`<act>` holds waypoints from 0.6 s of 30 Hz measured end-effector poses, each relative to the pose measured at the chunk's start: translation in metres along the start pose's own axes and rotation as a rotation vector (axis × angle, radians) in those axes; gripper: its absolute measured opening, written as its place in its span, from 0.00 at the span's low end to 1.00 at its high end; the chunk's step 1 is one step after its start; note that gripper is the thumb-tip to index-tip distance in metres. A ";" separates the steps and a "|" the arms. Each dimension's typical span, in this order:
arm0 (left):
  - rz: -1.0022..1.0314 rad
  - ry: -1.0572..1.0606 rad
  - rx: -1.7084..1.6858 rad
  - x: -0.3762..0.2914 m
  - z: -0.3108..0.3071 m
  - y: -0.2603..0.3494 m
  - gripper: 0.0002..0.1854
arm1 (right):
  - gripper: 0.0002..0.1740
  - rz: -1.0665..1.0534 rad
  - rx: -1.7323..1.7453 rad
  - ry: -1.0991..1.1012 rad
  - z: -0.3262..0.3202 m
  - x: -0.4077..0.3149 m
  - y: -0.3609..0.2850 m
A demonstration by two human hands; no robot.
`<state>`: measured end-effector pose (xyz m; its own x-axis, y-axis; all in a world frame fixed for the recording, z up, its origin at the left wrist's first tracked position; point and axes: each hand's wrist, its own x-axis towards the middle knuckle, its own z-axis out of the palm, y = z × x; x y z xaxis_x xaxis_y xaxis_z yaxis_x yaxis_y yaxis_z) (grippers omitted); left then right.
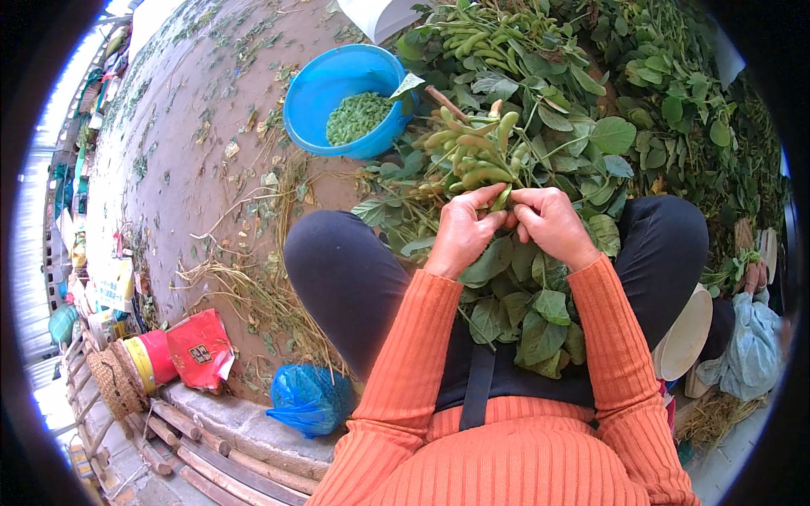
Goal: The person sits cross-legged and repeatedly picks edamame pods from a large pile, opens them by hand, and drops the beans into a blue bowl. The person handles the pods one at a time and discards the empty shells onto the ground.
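Observation:
Both hands meet over a leafy soybean plant (550, 310) lying across my lap, its cluster of green pods (478, 152) just beyond my fingers. My left hand (466, 226) pinches one green soybean pod (502, 197) between thumb and forefinger. My right hand (549, 221) grips the other side of that same pod, thumb against forefinger. Beyond my left knee, a blue plastic basin (307, 95) holds a heap of shelled green soybeans (359, 118). What lies under my curled fingers is hidden.
A large pile of soybean plants (658, 95) spreads ahead and right. Dry stalks (253, 291) litter the floor at left. Near my left side are a blue plastic bag (313, 398), a red packet (201, 350) and wooden poles (221, 468). At far right, another person's hand (753, 277) touches plants beside a pale basin (683, 335).

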<state>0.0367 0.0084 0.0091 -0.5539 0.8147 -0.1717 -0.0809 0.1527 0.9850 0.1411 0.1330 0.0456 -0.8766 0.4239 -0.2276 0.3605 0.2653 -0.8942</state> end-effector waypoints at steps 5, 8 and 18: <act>0.095 0.109 0.167 -0.004 0.003 -0.001 0.20 | 0.11 0.049 0.080 -0.037 -0.002 0.000 0.002; 0.066 0.129 0.218 -0.005 0.003 0.000 0.18 | 0.11 0.090 0.184 -0.022 -0.002 -0.001 -0.001; 0.074 0.012 0.062 -0.007 0.000 -0.012 0.17 | 0.12 0.209 0.229 -0.106 -0.008 -0.013 -0.019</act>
<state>0.0419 0.0007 -0.0017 -0.5666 0.8182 -0.0976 0.0118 0.1265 0.9919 0.1476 0.1292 0.0688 -0.8239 0.3526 -0.4437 0.4658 -0.0247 -0.8845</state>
